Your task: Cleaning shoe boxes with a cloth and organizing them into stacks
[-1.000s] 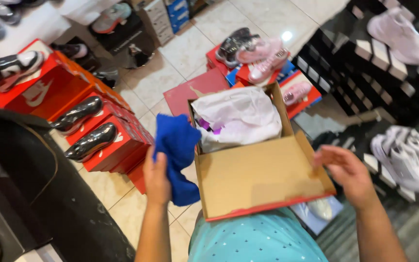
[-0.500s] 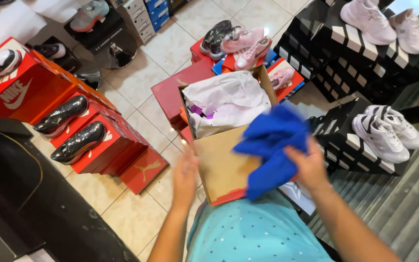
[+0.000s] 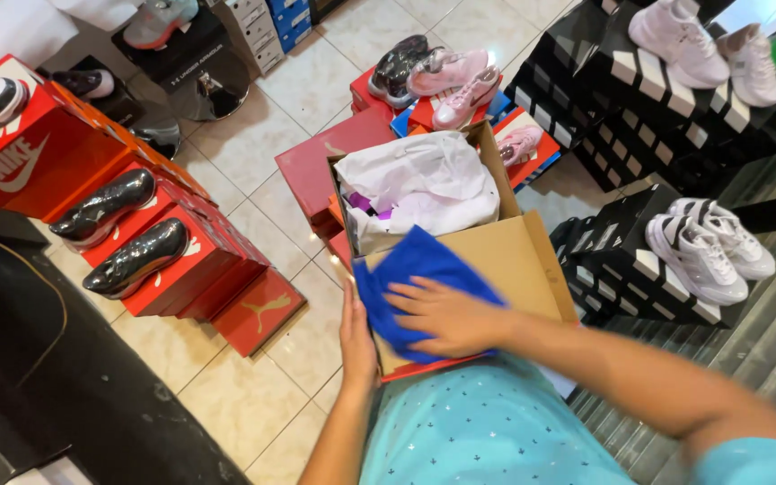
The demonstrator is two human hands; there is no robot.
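An open cardboard shoe box (image 3: 532, 260) rests against my body, its lid flap folded toward me. White tissue paper (image 3: 419, 184) with a bit of purple fills the box. A blue cloth (image 3: 410, 269) lies on the inside of the lid. My right hand (image 3: 446, 314) presses flat on the cloth, fingers spread. My left hand (image 3: 357, 337) grips the left edge of the box lid from the side.
Red shoe boxes (image 3: 181, 265) with shiny black shoes (image 3: 132, 256) stand on the tiled floor at left. Pink and dark sneakers (image 3: 446, 72) lie on boxes ahead. Black striped boxes (image 3: 639, 260) with white sneakers (image 3: 707, 247) stack at right. A dark counter (image 3: 38, 359) is at lower left.
The blue cloth went from my left side, across to the right, then back left onto the lid. My right hand now presses it flat; my left hand stays on the box edge.
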